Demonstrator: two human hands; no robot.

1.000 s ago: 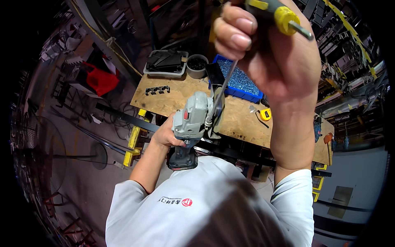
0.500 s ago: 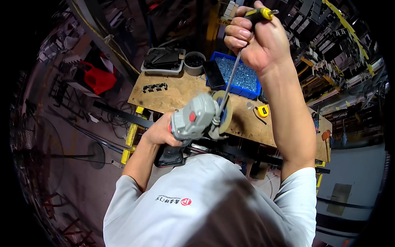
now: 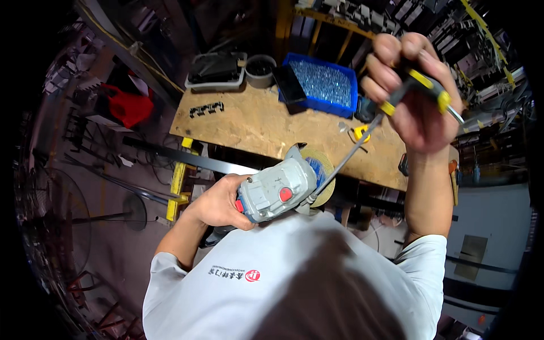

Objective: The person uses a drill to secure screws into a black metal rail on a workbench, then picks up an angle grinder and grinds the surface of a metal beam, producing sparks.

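Note:
My left hand (image 3: 218,201) is closed around the body of a grey angle grinder (image 3: 275,187), held just in front of my chest. A red button shows on its housing, and a yellowish disc (image 3: 327,195) with a blue centre sits at its head. My right hand (image 3: 422,127), raised at the right, grips the black and yellow handle of a T-handle hex key (image 3: 362,140). Its long shaft slants down to the left. The far end meets the metal collar (image 3: 310,199) beside the disc; the exact seating is too small to tell.
Beyond the grinder is a wooden workbench (image 3: 249,122). On it are a blue bin (image 3: 326,85) of small shiny metal parts, a black phone-like slab (image 3: 289,84), a grey tub (image 3: 260,71), a tray (image 3: 215,73), black clips (image 3: 207,109) and a yellow tape measure (image 3: 361,133).
My right hand has moved right and down, swinging the hex key's handle toward the right. The grinder has shifted right and closer to my chest, turning slightly.

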